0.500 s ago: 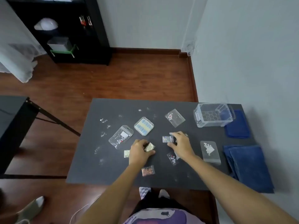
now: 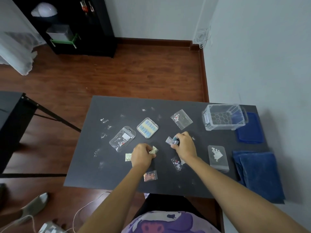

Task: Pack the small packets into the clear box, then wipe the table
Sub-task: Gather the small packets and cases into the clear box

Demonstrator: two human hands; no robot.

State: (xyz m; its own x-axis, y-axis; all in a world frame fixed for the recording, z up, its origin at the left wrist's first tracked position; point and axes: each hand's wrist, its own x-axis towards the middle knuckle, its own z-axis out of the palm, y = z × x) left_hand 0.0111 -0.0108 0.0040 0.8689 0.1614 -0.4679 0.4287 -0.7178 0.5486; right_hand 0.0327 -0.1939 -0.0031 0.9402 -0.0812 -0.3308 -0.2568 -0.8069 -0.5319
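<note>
Several small packets lie scattered on the dark table (image 2: pixel 117 174). My left hand (image 2: pixel 142 155) pinches a gold glitter packet (image 2: pixel 154 150) near the table's middle. My right hand (image 2: pixel 184 145) grips a small silvery packet (image 2: pixel 170 140). The clear box (image 2: pixel 224 117) stands open and empty at the back right. Loose packets: a long pouch (image 2: pixel 122 138), a blue nail case (image 2: pixel 147 127), a clear bag (image 2: pixel 181 119), a gold packet (image 2: pixel 128 156), a pink packet (image 2: pixel 150 176), a red-and-white packet (image 2: pixel 176 163) under my right wrist, and a frosted pouch (image 2: pixel 218 158).
Two blue cloths lie on the right side of the table, one folded at the front (image 2: pixel 257 172), one behind the box (image 2: pixel 250 130). Spilled glitter bits (image 2: pixel 104 121) dot the left part. A black shelf (image 2: pixel 70 26) and another table (image 2: pixel 10 111) stand to the left.
Both hands have lifted their packets slightly off the table; the right hand's fingers have curled tighter around the silvery packet.
</note>
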